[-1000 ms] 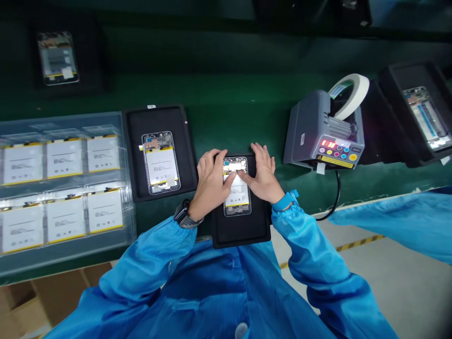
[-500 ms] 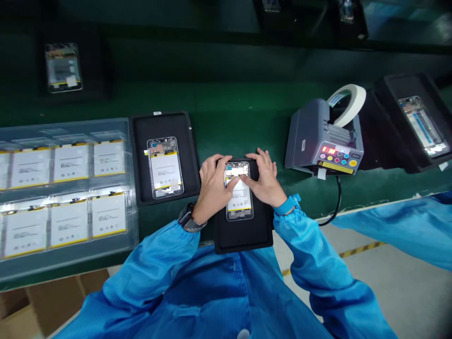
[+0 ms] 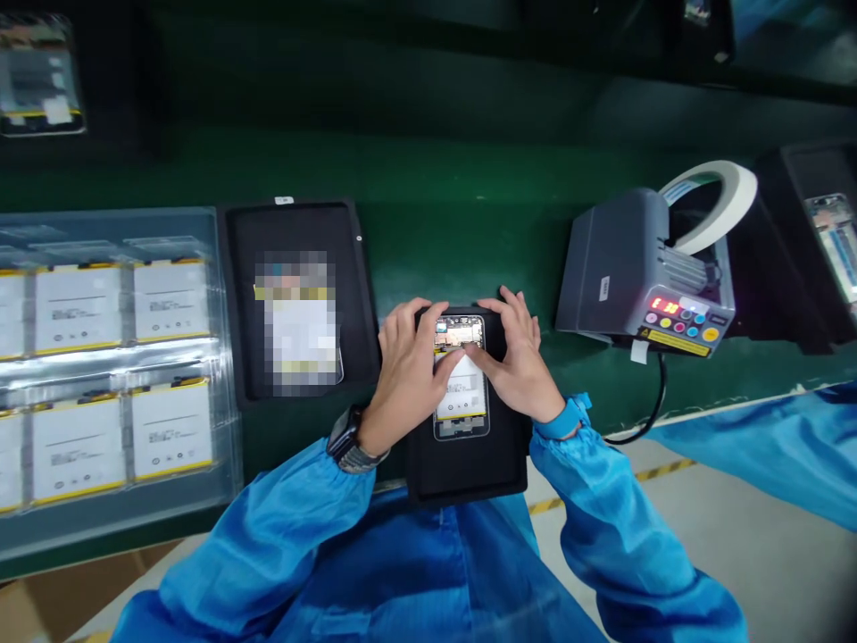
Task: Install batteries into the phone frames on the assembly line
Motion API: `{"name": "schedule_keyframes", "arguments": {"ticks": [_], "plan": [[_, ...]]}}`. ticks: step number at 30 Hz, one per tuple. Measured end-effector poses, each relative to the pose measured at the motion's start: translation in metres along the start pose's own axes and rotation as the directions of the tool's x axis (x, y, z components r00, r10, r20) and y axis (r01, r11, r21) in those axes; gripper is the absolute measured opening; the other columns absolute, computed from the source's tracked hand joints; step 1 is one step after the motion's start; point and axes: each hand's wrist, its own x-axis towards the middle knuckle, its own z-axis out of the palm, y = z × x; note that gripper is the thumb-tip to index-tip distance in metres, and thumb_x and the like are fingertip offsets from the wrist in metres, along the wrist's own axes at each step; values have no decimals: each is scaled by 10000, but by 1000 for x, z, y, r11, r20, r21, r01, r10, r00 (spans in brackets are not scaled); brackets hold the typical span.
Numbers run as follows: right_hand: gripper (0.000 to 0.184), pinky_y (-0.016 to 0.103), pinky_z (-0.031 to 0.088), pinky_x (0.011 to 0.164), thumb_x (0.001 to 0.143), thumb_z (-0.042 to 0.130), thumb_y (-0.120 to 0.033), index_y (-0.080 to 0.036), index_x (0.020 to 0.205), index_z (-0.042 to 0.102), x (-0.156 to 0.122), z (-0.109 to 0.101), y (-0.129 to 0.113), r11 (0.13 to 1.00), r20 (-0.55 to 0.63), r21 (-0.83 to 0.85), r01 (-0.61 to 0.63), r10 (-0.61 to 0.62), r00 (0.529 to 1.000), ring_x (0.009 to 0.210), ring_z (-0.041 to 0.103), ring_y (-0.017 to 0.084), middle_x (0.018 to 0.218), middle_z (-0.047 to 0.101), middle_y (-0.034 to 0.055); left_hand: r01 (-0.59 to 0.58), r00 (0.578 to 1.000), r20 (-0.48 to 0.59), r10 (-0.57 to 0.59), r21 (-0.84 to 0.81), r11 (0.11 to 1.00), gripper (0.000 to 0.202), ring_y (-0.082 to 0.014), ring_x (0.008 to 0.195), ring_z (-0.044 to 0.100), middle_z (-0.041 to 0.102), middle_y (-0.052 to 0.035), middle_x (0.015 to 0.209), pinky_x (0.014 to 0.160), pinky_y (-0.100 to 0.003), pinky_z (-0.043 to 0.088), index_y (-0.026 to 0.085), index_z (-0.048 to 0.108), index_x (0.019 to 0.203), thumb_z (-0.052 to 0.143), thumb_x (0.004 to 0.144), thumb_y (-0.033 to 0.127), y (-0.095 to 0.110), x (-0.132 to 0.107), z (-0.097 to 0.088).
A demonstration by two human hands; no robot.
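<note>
An opened phone [image 3: 461, 393] with a white battery lies in a black foam tray [image 3: 469, 469] at the near edge of the green belt [image 3: 455, 205]. My left hand [image 3: 405, 371] rests on the tray's left side, fingers spread over its top edge, thumb pressing the battery's upper end. Mirroring it from the right is my right hand [image 3: 519, 357], whose thumb meets the left one at mid-phone. Neither hand holds anything loose. I wear blue sleeves, with a watch [image 3: 345, 436] on the left wrist.
A second black tray [image 3: 241, 295] with another opened phone sits to the left, beside a clear tray of several white batteries [image 3: 100, 357]. A grey tape dispenser [image 3: 622, 268] with a tape roll [image 3: 719, 192] stands to the right. Another person's blue sleeve [image 3: 769, 446] is far right.
Both thumbs stay pressed on the phone, sliding slightly down the battery's top. My fingers have curled more over the tray's top edge. The camera view has shifted a little.
</note>
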Motion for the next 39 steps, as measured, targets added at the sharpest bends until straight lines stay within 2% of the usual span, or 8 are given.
{"name": "schedule_keyframes", "arguments": {"ticks": [17,26,39], "plan": [[524,735,62,1261,912,637,-448,-312,1401,507,1,-2,-3,1000,9,0,-21,21,1000,1652,71,358,1743,260,88,28,1000,-7,-28,-5,1000,501,-363,1362,447,499,-183,1430,1134,-554,382,191,464,1463,591,1029,406,5,1,-1],[504,768,17,1237,892,682,-415,-315,1363,534,5,-7,-3,998,55,54,-38,35,998,1654,11,373,1769,188,90,10,1000,-10,-10,-1,1000,529,-369,1353,448,503,-199,1422,1139,-552,380,156,475,1459,611,1019,416,3,1,-1],[495,755,71,1238,847,702,-385,-292,1310,553,8,-7,-5,999,19,18,-36,36,999,1650,66,374,1744,259,118,14,1000,-1,-14,-12,1000,529,-382,1364,440,494,-197,1437,1140,-573,381,163,471,1465,612,1010,393,3,1,1]]}}
